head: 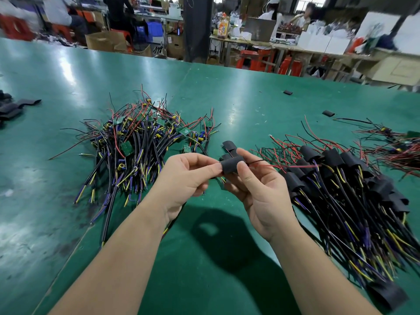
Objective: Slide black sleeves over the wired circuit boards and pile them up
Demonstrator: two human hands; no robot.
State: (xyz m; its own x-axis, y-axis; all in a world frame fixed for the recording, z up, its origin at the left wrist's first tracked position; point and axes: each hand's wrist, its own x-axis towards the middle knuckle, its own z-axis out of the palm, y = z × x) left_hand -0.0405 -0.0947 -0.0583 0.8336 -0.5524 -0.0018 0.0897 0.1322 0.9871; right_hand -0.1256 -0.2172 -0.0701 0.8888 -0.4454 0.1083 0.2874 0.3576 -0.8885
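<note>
Above the green table (227, 235) both hands hold one wired board between them. A black sleeve (231, 166) covers the board; thin red and black wires stick out of it to the right. My right hand (259, 192) pinches the sleeve between thumb and fingers. My left hand (186, 178) pinches the sleeve's left end, with the cable hanging below it. A tangle of bare green boards with wires (141, 142) lies to the left. To the right lies the pile of sleeved boards (341, 185).
Spare black sleeves (228, 145) lie just behind my hands, more sleeves (13, 108) at the far left, and two stray sleeves (328, 113) at the back right. Another wire bundle (395, 146) lies at the right edge. People work at benches behind the table.
</note>
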